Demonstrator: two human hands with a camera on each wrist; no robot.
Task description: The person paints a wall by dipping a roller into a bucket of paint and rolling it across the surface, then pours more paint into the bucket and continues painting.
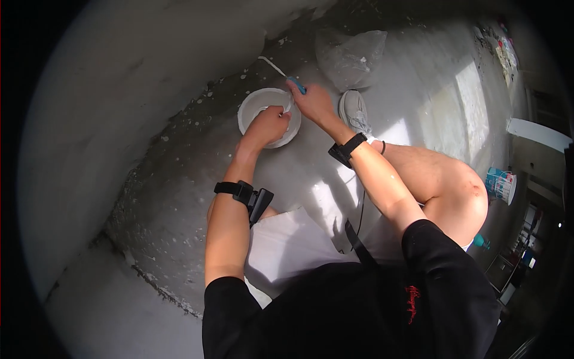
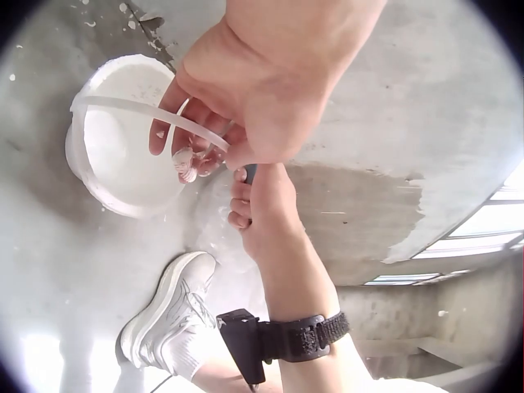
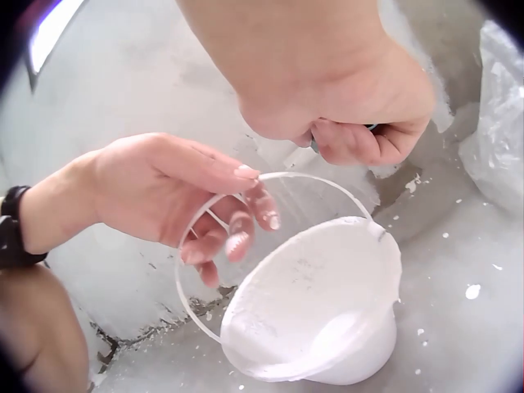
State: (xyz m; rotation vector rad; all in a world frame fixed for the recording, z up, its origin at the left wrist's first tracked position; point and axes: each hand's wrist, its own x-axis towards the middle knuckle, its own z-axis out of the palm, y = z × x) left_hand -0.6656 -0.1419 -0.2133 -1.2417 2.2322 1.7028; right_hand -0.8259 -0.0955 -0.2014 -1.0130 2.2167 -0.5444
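Bucket: White and open-mouthed, it sat above center in the frame, with white material inside; I could not tell whether it rested fully on the floor.
Left hand: My thumb and fingers pinched the handle over the bucket's mouth. White smears marked the fingertips.
Right hand: My fingers wrapped around the blue grip of a tool, just beside the bucket. The two hands were close but apart.
Tool: Its slim, whitened end pointed toward the upper left of the frame, clear of the bucket. I could not make out its exact shape.
Handle: The step in hand, as I judged it, was managing the bucket with one hand while keeping the tool ready in the other. The next move called for a steady hold here and a tool angled clear of the rim.
Bag: Clear plastic, it lay at the top of the frame, beyond my shoe.
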